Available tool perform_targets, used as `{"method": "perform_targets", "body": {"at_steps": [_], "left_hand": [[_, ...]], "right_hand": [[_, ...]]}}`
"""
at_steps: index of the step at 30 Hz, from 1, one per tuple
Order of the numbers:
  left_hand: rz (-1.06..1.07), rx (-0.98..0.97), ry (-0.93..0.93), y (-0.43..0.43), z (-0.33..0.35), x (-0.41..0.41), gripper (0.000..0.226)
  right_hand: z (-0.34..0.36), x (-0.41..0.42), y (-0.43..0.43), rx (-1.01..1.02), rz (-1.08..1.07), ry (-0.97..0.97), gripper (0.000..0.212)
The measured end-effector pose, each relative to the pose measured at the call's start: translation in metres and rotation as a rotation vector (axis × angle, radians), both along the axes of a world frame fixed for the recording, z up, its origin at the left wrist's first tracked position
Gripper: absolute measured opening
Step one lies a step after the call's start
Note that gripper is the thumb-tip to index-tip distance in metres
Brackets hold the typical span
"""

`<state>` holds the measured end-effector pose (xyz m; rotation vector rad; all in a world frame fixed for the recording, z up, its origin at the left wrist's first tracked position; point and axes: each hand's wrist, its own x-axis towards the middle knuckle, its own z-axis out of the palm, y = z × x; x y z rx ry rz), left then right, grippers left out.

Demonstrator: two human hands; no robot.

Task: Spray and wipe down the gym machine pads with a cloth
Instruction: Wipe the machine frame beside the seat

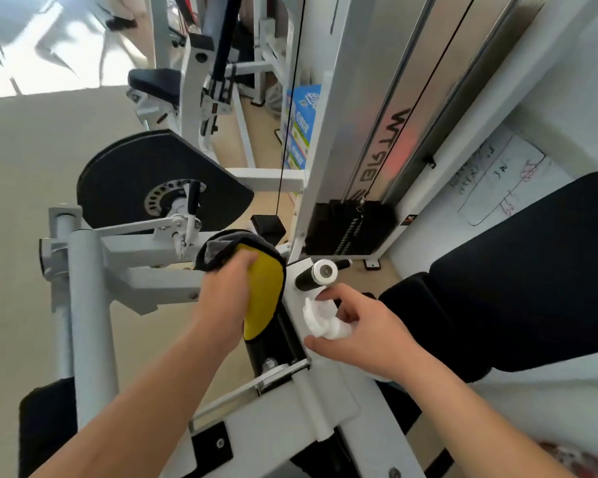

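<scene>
Left hand (228,298) grips the cloth (266,294), yellow face up and grey backing folded over the fingers. It is bunched against the machine frame beside the short black handle (316,276); the surface under it is hidden. Right hand (370,329) is curled round the neck of the white spray bottle (320,319), forefinger lying over the head, held just right of the cloth and above the frame. Bottle's long axis runs from lower right, body hidden under the palm, up-left to the head. The nozzle appears to face left toward the cloth, away from the large black seat pad (532,270). Judgement: the step is spraying. To do it well, turn the nozzle squarely at the pad before squeezing, mist lightly, then wipe with a flattened cloth in overlapping strokes along the pad's length, edges included.
</scene>
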<state>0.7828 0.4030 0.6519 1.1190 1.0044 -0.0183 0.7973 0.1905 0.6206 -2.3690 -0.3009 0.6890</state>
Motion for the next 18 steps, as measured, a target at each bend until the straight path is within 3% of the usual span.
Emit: {"method": "perform_targets", "body": {"at_steps": [3, 7, 12, 18], "left_hand": [[0.000, -0.022, 0.004, -0.003, -0.006, -0.005, 0.014], [0.006, 0.004, 0.008, -0.001, -0.012, -0.011, 0.033], [0.026, 0.005, 0.003, 0.003, -0.016, -0.014, 0.037], [-0.013, 0.003, -0.039, 0.003, -0.019, -0.017, 0.017]], "right_hand": [[-0.004, 0.002, 0.002, 0.008, -0.047, -0.055, 0.050], [-0.006, 0.003, 0.004, 0.042, -0.085, -0.075, 0.053], [-0.007, 0.005, 0.004, 0.048, -0.099, -0.071, 0.052], [-0.008, 0.006, 0.006, 0.055, -0.089, -0.080, 0.046]]}}
